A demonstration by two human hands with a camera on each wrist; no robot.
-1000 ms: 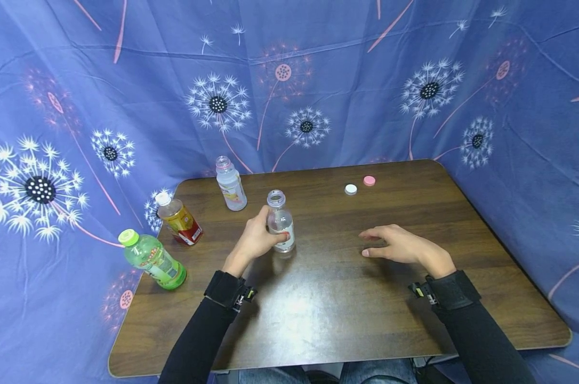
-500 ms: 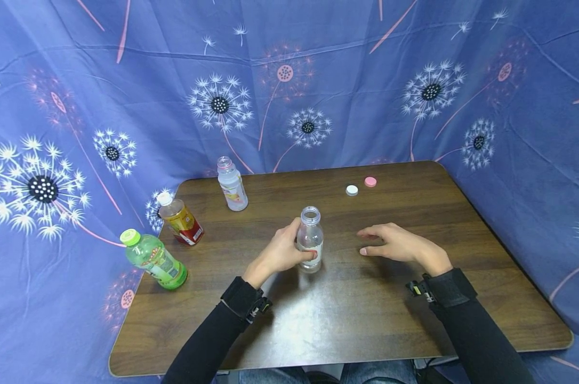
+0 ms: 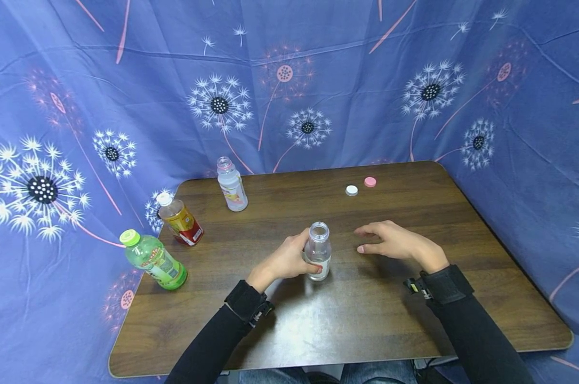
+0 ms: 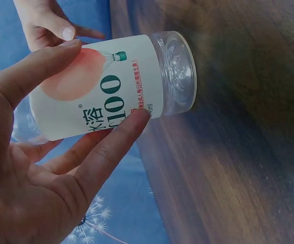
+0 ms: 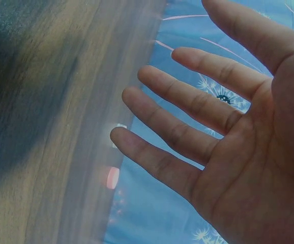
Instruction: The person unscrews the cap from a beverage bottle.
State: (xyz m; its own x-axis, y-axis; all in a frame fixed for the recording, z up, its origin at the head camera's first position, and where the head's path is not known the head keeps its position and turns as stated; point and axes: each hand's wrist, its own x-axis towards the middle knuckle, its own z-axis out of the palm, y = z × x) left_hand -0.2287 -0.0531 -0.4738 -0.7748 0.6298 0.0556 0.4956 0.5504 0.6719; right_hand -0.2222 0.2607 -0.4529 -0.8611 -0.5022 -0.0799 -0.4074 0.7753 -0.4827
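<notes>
My left hand (image 3: 286,260) grips a clear, uncapped plastic bottle (image 3: 320,248) around its body, near the middle of the table. In the left wrist view the bottle's white label (image 4: 106,86) shows an orange balloon and green print, with the thumb on one side and fingers on the other. To the right of the bottle my right hand (image 3: 400,245) is held over the table with nothing in it. The right wrist view shows its fingers (image 5: 187,96) spread and fairly straight. A white cap (image 3: 351,190) and a pink cap (image 3: 370,182) lie beyond the hands.
Three other bottles stand on the left: a green one with a green cap (image 3: 156,260), a yellow-and-red labelled one (image 3: 180,220) with a white cap, and a whitish uncapped one (image 3: 232,184). A blue dandelion-print cloth (image 3: 347,80) hangs behind the brown table (image 3: 366,320).
My left hand has carried the clear bottle to the right and nearer to me, toward the right hand. The right hand has shifted only slightly left.
</notes>
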